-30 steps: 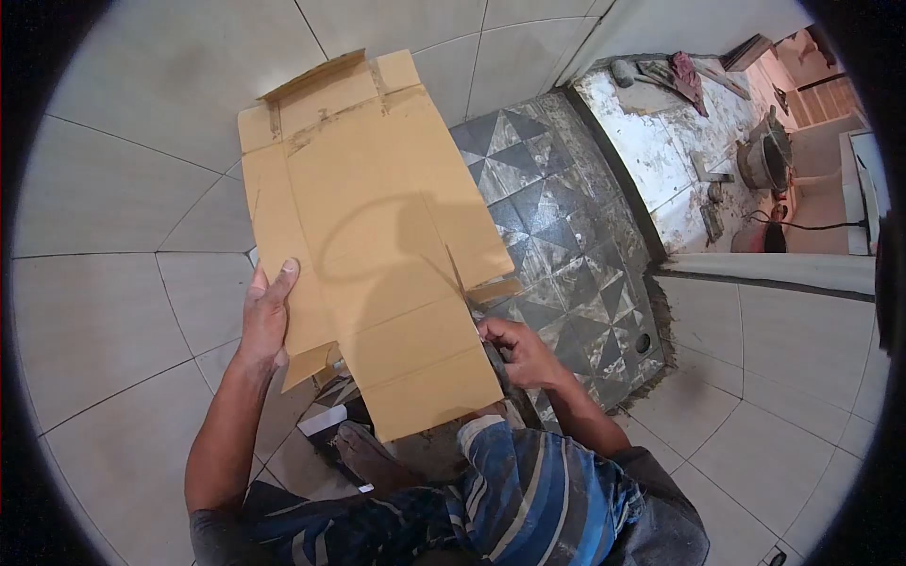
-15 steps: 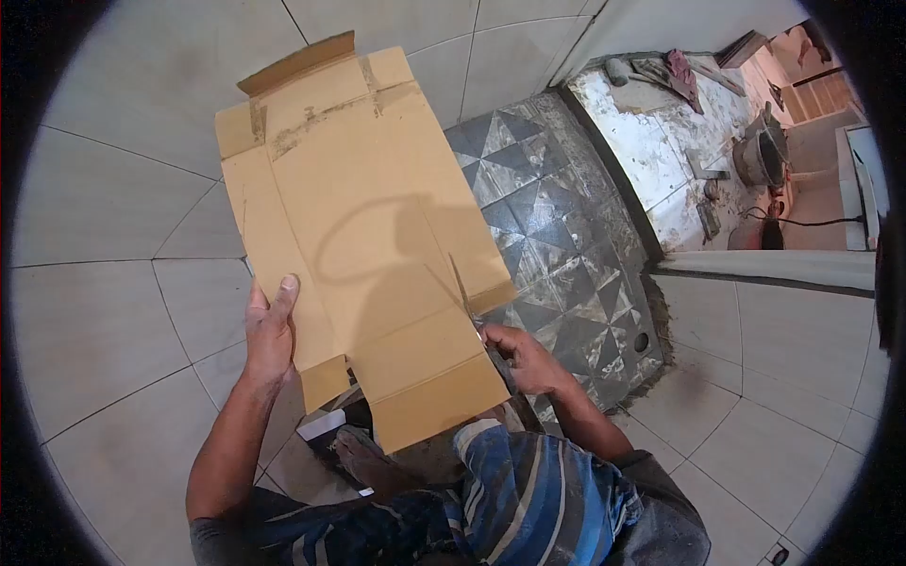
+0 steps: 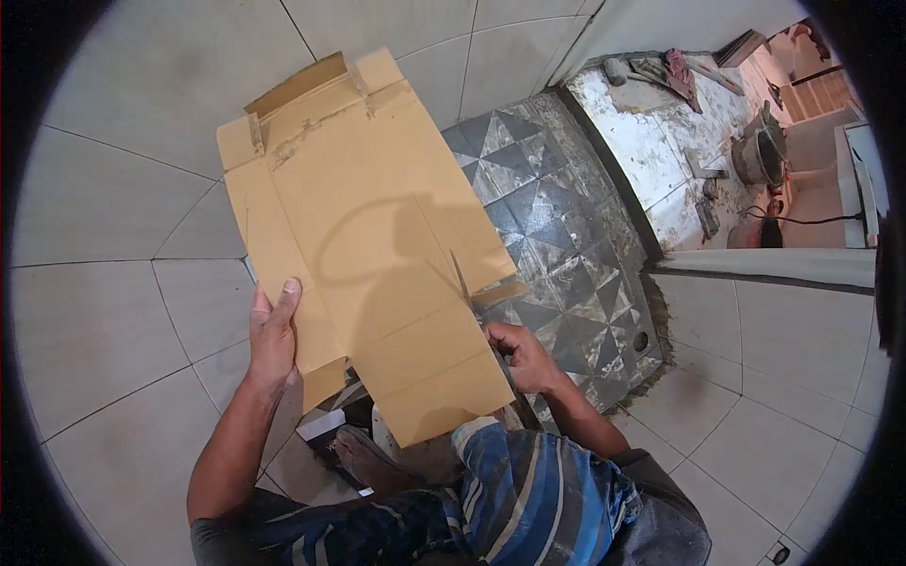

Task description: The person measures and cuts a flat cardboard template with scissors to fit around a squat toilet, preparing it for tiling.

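A flattened brown cardboard box [image 3: 368,226] is held up in front of me, with flaps at its top and bottom. My left hand [image 3: 274,335] grips its left edge, thumb on the front face. My right hand [image 3: 524,357] is at the lower right edge, closed around a thin blade [image 3: 462,281] that points up into a slit in the cardboard. A cut strip [image 3: 498,292] sticks out to the right of the blade.
Below me are my knee in blue striped cloth [image 3: 538,491] and a bare foot [image 3: 368,457]. The floor has pale tiles [image 3: 104,311] and a dark patterned tile patch [image 3: 557,217]. A rough cement area with tools and a bucket [image 3: 760,156] lies at the upper right.
The cardboard has tilted and shifted slightly while the blade stays in the slit at the right edge. Both hands keep their hold in nearly the same places.
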Motion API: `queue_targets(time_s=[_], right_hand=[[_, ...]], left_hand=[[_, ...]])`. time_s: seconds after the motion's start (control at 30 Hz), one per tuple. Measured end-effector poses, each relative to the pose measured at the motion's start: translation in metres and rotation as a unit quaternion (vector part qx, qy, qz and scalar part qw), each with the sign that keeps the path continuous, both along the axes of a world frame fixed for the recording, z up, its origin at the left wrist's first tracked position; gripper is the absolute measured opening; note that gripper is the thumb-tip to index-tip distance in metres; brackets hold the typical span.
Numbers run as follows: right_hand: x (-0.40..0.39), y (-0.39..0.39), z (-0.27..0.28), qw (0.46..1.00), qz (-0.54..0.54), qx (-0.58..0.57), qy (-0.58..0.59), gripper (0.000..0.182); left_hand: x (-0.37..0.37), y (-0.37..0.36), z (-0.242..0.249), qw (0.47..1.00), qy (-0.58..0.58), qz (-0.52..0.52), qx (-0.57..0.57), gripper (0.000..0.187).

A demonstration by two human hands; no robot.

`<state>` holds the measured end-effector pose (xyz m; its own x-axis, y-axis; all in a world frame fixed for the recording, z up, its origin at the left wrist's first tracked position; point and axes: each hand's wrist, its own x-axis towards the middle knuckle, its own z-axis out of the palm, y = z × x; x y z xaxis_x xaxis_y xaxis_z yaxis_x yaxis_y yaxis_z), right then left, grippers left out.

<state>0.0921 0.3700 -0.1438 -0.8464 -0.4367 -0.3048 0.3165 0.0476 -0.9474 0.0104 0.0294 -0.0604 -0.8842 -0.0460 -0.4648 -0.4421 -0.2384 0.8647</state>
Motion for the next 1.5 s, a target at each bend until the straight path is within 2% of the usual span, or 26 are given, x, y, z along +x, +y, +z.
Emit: queue_targets(time_s=[0.07,0.37,0.53,0.7,0.9,0.97,1.07,1.27,1.33,1.5], right_hand=[[0.000,0.000,0.001,1.000,-0.013,0.012,-0.005,0.023],[0.006,0.002,0.001,0.998,-0.054,0.007,0.022,0.025],[0.016,-0.002,-0.002,0.996,-0.075,-0.001,-0.051,0.030],[0.015,0.001,0.002,0.997,-0.072,-0.006,-0.032,0.028],[0.015,0.005,0.005,0.997,-0.070,0.035,-0.021,0.028],[0.015,0.006,0.007,0.997,-0.071,0.041,-0.014,0.028],[0.017,0.010,0.006,0.995,-0.074,0.035,-0.052,0.029],[0.028,0.012,-0.004,0.995,-0.061,0.077,0.009,0.028],[0.031,0.009,-0.003,0.995,-0.076,0.032,-0.053,0.029],[0.029,0.003,-0.011,0.995,-0.090,0.010,-0.036,0.033]], left_hand=[[0.001,0.002,-0.003,1.000,0.015,0.018,-0.021,0.050],[0.004,0.000,-0.002,0.999,0.034,0.007,-0.018,0.049],[0.007,-0.003,-0.005,0.999,0.037,0.002,-0.031,0.053],[0.008,-0.006,-0.010,0.998,0.034,-0.006,-0.044,0.055],[0.008,0.004,-0.001,0.999,0.030,0.002,-0.029,0.054],[0.007,0.008,0.006,0.999,-0.026,0.006,0.023,0.053],[0.010,0.007,0.000,0.995,-0.042,-0.006,0.089,0.051],[0.012,0.003,-0.004,0.997,-0.030,-0.022,0.065,0.052],[0.013,0.004,-0.002,0.998,-0.026,-0.020,0.059,0.051],[0.012,0.000,-0.001,0.998,-0.027,-0.016,0.061,0.047]])
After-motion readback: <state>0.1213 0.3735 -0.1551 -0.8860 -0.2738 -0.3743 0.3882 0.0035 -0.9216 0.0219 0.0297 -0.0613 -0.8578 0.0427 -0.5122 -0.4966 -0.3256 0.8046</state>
